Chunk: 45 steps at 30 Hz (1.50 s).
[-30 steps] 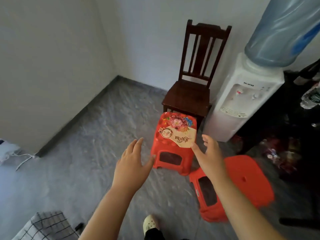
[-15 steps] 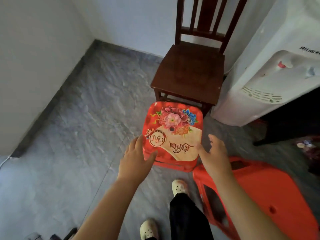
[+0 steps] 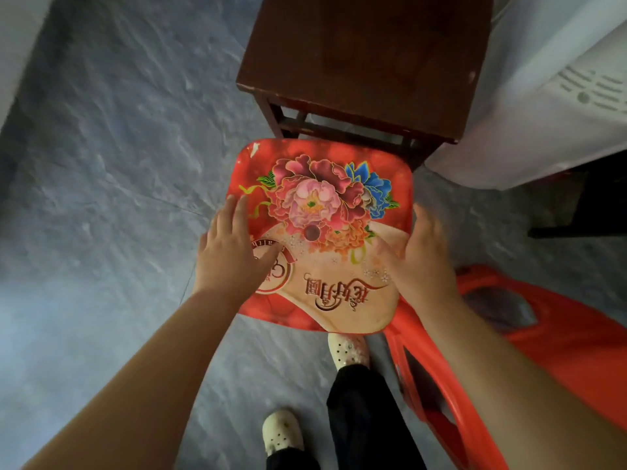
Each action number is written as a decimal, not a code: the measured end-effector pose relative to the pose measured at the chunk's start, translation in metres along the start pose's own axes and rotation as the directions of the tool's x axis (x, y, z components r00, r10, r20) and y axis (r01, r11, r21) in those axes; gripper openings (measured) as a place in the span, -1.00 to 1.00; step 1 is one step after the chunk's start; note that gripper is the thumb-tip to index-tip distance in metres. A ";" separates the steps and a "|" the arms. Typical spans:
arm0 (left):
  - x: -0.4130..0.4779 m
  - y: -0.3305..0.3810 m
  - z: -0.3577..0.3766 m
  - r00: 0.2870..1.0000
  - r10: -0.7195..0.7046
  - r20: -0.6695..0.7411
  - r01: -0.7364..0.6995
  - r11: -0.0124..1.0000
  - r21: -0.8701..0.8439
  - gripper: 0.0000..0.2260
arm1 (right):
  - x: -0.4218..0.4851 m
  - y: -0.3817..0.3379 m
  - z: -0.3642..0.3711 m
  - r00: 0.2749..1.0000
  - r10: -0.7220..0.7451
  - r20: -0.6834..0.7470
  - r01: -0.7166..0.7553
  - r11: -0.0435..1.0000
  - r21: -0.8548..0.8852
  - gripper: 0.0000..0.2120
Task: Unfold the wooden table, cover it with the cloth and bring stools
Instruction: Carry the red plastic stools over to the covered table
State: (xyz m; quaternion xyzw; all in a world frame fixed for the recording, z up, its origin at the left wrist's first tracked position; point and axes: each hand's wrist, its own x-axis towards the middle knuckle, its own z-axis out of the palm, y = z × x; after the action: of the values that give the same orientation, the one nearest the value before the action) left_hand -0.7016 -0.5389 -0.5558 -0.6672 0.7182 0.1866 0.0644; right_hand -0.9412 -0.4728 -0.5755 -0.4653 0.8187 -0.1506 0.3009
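Note:
A red plastic stool with a flower print (image 3: 322, 212) stands on the floor right below me, in front of a dark wooden chair. My left hand (image 3: 234, 245) lies over the stool's left edge with straight fingers and the thumb on the seat. My right hand (image 3: 420, 252) is at the right edge, fingers along the side and thumb over the top. A second, plain red stool (image 3: 556, 337) lies tipped on its side at the right. The wooden table and the cloth are out of view.
The dark wooden chair (image 3: 366, 56) stands just behind the flowered stool. A white water dispenser (image 3: 549, 96) fills the upper right. My feet in white shoes (image 3: 349, 347) are on the grey floor (image 3: 101, 164) below the stool. A wall runs along the left.
I have bent closer over the flowered stool. Both hands have moved forward from the air before it to its left and right edges.

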 end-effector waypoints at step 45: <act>-0.414 -0.835 -0.083 0.433 -0.898 -0.082 0.519 0.323 -0.791 0.00 | -0.454 -0.616 0.536 0.646 -0.563 0.515 0.530 0.817 0.228 -0.19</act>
State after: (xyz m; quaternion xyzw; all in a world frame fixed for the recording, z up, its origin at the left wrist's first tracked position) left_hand 0.1741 -0.2148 -0.4902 -0.9164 0.1951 0.1909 -0.2928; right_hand -0.0132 -0.3890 -0.5053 -0.7042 0.5097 -0.1141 0.4809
